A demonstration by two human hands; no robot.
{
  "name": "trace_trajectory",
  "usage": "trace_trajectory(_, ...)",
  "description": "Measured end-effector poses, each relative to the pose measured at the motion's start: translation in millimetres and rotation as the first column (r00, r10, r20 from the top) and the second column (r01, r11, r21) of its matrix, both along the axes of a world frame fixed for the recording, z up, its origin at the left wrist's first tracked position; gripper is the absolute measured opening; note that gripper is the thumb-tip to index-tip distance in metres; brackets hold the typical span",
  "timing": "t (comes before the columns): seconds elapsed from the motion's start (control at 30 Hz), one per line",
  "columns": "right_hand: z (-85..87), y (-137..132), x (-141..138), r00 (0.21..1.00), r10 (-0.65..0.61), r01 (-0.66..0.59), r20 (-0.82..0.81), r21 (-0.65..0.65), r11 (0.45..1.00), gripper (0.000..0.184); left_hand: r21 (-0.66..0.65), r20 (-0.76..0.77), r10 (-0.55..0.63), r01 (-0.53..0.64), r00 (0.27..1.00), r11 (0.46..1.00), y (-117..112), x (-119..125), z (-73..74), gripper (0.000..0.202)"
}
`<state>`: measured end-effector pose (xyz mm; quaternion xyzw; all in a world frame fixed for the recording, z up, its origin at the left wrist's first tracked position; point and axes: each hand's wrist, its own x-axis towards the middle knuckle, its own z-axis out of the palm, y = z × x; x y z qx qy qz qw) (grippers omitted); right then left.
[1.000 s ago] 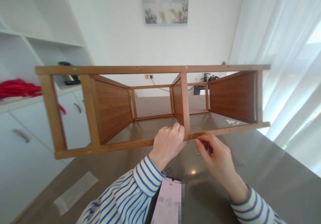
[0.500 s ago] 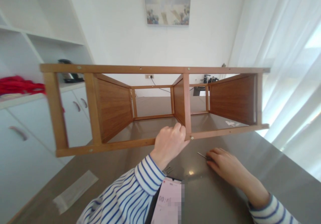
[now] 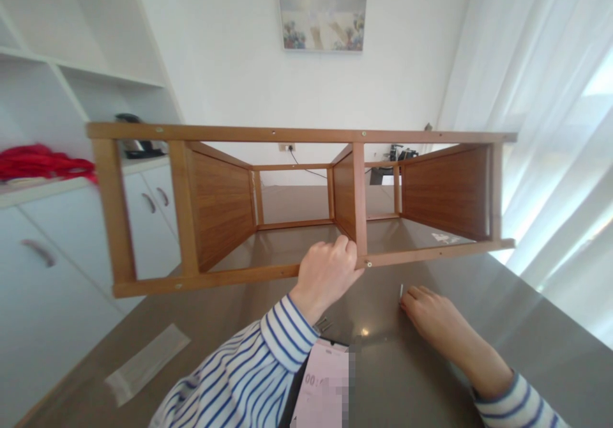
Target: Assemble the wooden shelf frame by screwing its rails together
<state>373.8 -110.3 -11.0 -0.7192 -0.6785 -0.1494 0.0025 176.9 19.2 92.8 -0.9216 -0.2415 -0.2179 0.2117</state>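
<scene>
A brown wooden shelf frame [image 3: 215, 204] lies on its side on a grey table [image 3: 412, 377], its open front facing me. My left hand [image 3: 328, 273] is closed round the frame's lower front rail, where the middle upright meets it. My right hand [image 3: 431, 316] rests low on the table to the right, fingers pinched on a small metal tool [image 3: 401, 292] that stands up from the fingertips. A screw head [image 3: 368, 264] shows in the rail just right of my left hand.
An empty clear plastic bag [image 3: 146, 363] lies on the table at the left. A pink card [image 3: 325, 386] hangs at my chest, with loose screws [image 3: 322, 324] just above it. White cabinets [image 3: 62, 255] stand at the left, sheer curtains [image 3: 550, 128] at the right.
My right hand left the frame's lower rail, dropped to the table and picked up the small metal tool, which now stands upright. My left hand kept its grip on the rail.
</scene>
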Motion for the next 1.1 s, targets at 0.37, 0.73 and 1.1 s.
trace_trajectory(0.37,-3.1,-3,-5,0.999,-0.007,0.006,0.039,0.022,1.000,0.015,0.009,0.017,-0.013,0.013,1.000,1.000,2,0,-2.8,0.027)
trace_trajectory(0.73,9.8,-7,-3,0.857,0.255,-0.137,-0.447,0.279,0.950,0.028,-0.020,0.004,0.001,-0.001,1.000,1.000,2,1,-2.1,0.027)
trace_trajectory(1.1,8.5,-6,-7,0.857,0.283,-0.140,-0.431,0.334,0.932,0.018,-0.038,0.002,-0.005,0.005,1.000,0.999,1,0,-0.5,0.026)
